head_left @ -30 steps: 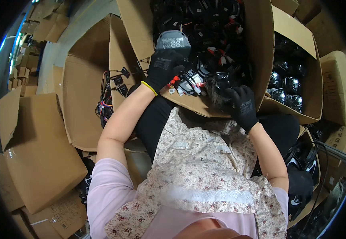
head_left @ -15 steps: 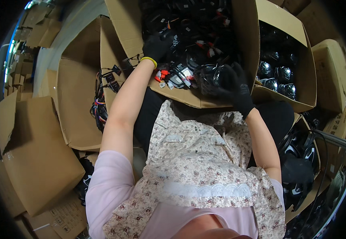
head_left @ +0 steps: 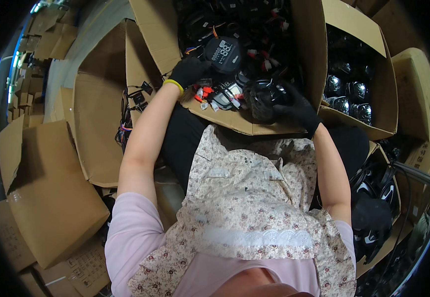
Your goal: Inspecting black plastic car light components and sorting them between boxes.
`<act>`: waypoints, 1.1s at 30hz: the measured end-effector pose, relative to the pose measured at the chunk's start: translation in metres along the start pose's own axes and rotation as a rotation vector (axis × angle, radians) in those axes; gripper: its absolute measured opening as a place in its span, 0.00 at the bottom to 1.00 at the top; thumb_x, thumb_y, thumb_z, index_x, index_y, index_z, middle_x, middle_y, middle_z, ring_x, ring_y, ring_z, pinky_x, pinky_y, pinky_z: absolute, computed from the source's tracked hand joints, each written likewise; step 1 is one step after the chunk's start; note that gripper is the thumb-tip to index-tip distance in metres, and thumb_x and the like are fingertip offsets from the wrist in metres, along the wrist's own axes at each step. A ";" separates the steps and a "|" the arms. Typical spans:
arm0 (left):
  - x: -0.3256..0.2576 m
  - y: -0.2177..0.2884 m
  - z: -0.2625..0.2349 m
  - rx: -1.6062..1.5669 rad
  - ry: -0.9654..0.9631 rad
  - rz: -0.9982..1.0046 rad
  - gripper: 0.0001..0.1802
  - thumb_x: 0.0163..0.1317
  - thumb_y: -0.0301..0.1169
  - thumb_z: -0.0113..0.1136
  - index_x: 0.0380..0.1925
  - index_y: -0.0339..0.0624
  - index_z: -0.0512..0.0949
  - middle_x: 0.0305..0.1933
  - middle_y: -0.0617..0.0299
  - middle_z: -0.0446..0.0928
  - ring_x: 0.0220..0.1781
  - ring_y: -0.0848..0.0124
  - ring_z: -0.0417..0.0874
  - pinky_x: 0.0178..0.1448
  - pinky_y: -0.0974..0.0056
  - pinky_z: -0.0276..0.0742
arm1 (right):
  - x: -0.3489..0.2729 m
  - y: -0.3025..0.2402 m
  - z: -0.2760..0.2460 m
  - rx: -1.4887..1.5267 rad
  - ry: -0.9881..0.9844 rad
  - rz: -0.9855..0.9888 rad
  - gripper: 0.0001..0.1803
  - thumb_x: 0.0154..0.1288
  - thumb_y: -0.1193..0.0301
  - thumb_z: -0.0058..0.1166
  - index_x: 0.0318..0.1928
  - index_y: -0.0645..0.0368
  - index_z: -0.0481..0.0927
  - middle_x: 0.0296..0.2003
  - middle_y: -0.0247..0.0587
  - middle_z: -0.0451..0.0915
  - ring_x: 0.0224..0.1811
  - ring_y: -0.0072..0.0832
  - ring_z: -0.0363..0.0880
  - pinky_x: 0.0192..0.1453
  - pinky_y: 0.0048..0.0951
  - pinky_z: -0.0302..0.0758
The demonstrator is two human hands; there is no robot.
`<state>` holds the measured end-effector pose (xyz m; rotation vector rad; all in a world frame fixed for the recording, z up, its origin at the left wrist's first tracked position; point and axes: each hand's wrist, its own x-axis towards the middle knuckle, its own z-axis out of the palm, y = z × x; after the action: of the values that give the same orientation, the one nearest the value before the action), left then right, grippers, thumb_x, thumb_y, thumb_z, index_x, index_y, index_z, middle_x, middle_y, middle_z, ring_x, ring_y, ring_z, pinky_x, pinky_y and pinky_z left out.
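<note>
My left hand (head_left: 190, 72), in a black glove, is at the left side of an open cardboard box (head_left: 247, 129) on my lap. Its fingers reach the left edge of a round black display meter (head_left: 223, 55); black glove on black parts hides whether they grip anything. My right hand (head_left: 298, 110), also gloved black, curls around a dark rounded piece (head_left: 264, 99) with a glossy top at the box's near right. Between the hands lie a meter with a pale screen (head_left: 226, 94) and red and white connectors (head_left: 205, 92).
Another open box (head_left: 361, 127) at the right holds glossy black wrapped pieces (head_left: 357, 91). Wires (head_left: 126, 126) hang by a tall open carton (head_left: 98, 123) at the left. More cartons (head_left: 56, 188) stand farther left; black parts (head_left: 371, 213) fill a box at lower right.
My left hand has drawn back toward me and left, uncovering the round meter, which now shows face up. My right hand has lowered and closed in around the dark rounded piece.
</note>
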<state>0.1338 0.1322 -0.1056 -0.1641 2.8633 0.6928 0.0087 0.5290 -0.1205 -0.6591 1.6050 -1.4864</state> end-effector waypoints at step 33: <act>0.022 0.067 -0.047 0.215 0.135 0.382 0.16 0.53 0.25 0.66 0.44 0.43 0.83 0.42 0.51 0.82 0.45 0.51 0.83 0.52 0.56 0.79 | 0.019 0.026 -0.006 -0.087 0.088 0.003 0.47 0.70 0.46 0.53 0.77 0.59 0.51 0.73 0.55 0.60 0.76 0.42 0.58 0.78 0.36 0.53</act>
<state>0.0947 0.1687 -0.0396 0.3898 3.1068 0.4392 -0.0018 0.5212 -0.1507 -0.6469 1.7456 -1.4681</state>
